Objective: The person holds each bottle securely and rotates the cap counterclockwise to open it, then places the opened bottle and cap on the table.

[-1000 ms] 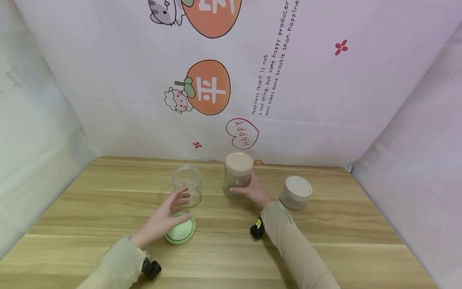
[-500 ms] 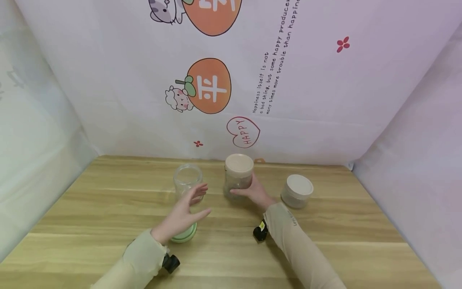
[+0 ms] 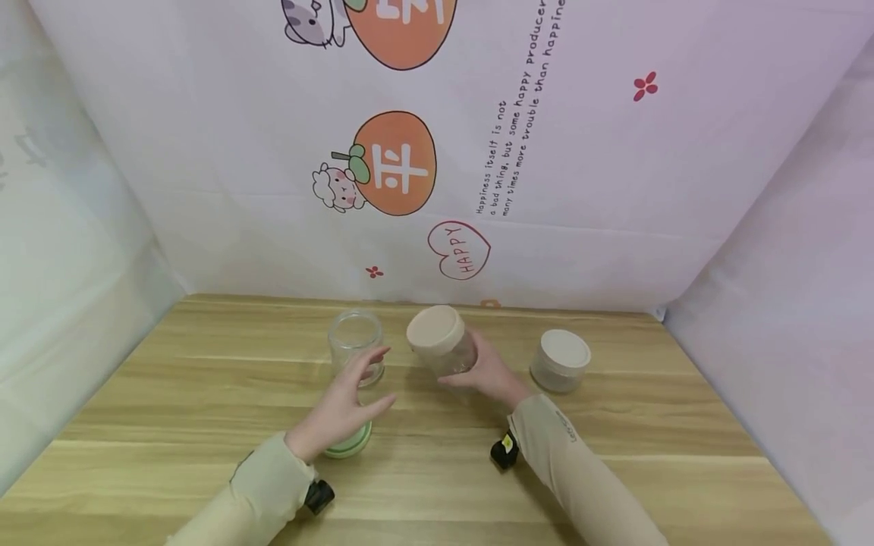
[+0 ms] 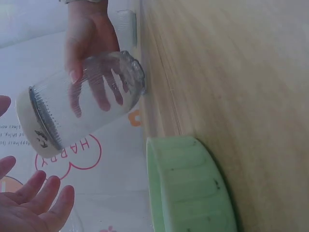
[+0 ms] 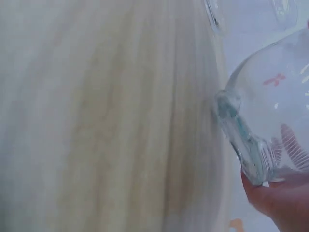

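My right hand grips a clear jar with a cream lid, its fingers curled round the lower glass. The jar leans to the left, lid end toward my left hand. My left hand is spread with fingers apart and holds nothing. Beyond it stands an open clear glass jar, partly hidden by the fingers. Under the left hand a green lid lies on the table, mostly covered in the head view. In the right wrist view the held jar's glass base shows close up.
A short clear jar with a whitish lid stands to the right of my right hand. The wooden table ends at a printed white backdrop, with white cloth at both sides.
My right hand has tilted the lidded jar to the left and drawn it slightly nearer. My left hand moved right, over the green lid, then stayed about still.
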Motion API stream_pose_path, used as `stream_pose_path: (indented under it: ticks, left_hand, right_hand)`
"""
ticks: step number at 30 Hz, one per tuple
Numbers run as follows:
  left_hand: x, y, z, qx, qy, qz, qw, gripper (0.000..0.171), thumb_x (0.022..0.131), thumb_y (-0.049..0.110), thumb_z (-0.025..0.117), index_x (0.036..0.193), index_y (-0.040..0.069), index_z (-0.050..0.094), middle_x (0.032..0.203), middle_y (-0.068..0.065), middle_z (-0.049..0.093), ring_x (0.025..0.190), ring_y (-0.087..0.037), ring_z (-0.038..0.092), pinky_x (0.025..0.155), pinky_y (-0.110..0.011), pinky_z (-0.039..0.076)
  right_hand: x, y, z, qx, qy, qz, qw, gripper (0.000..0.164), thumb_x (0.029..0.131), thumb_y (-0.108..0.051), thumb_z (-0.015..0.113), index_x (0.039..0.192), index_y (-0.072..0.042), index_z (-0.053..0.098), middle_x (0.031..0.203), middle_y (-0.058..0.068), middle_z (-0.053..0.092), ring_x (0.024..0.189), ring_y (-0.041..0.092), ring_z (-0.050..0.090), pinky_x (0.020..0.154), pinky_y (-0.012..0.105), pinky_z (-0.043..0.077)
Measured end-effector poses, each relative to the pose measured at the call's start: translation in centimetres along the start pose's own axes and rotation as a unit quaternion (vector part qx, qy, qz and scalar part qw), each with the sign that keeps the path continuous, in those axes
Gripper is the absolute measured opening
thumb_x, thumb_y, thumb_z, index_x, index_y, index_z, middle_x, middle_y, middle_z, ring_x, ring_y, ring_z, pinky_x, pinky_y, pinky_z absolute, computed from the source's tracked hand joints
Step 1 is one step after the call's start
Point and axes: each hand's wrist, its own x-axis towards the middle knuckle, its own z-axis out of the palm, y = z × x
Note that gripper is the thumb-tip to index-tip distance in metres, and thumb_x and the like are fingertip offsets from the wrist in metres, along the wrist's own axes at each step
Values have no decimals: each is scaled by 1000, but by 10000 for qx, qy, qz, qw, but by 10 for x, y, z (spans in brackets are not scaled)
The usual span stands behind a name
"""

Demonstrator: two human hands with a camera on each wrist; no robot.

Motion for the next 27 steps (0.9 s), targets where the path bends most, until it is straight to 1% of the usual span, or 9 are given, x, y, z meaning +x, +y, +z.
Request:
stream_pose_path:
  ticks: [5,8,12,15,17,20,24,26,27]
  left_hand:
    - [3,0,1,69,90,168,9998,65,84,9,71,140,2,38,142,-19,41,124,-36,47,100,-48,44]
    - [4,1,1,93,97,209,9997,63,86,12,69,140,2,38,142,-20,40,123,-34,47,100,-48,45]
    - [4,2,3,134,110,452,9988,57,90,13,63,140,0,37,141,-22,40,126,-37,44,100,-51,44]
    - [5,4,4,235,81,631,9977,57,90,14,63,140,1,37,141,-21,39,128,-39,41,98,-54,44]
    - [6,5,5,363,4,717,9968,60,89,17,66,140,5,38,142,-19,38,130,-38,39,99,-55,43]
    - [6,7,6,624,-262,861,9940,68,85,24,71,143,14,37,147,-17,32,133,-39,35,97,-58,43]
    - [6,10,9,818,-778,1015,9884,83,77,34,78,146,27,33,154,-15,18,136,-40,29,96,-57,43]
    - [7,11,11,801,-936,1015,9872,88,73,35,81,145,31,32,155,-12,16,137,-38,28,97,-54,44]
    - [8,11,12,793,-969,1067,9864,89,72,35,82,145,31,33,155,-11,16,137,-37,28,97,-52,45]
  right_hand:
    - [-8,-3,0,-434,-131,-239,9987,97,55,-12,90,138,-16,41,132,7,53,121,28,49,103,52,38]
    - [-14,-5,0,-479,-246,-350,9979,97,54,-12,91,138,-16,42,130,6,54,119,27,49,102,50,39]
    - [-22,-6,-1,-531,-365,-448,9969,95,54,-13,91,137,-15,43,129,6,55,118,26,50,102,50,39]
    - [-27,-6,-2,-740,-466,-508,9949,94,54,-15,91,135,-15,45,128,7,56,116,27,51,98,50,42]
    - [-30,-6,-1,-921,-573,-575,9924,93,54,-18,91,135,-15,44,127,7,56,115,28,51,95,48,44]
    - [-34,-9,0,-1111,-818,-719,9878,94,54,-21,91,135,-15,44,126,6,56,112,27,52,91,45,46]
    - [-37,-12,2,-1075,-1222,-713,9841,95,54,-22,91,136,-20,44,126,1,55,110,23,52,88,42,47]
    - [-39,-14,2,-1030,-1357,-643,9833,95,54,-22,91,136,-22,43,127,0,53,110,22,51,89,41,47]
    - [-40,-14,2,-1003,-1411,-638,9828,95,55,-22,91,137,-22,42,128,0,52,111,22,51,89,42,47]
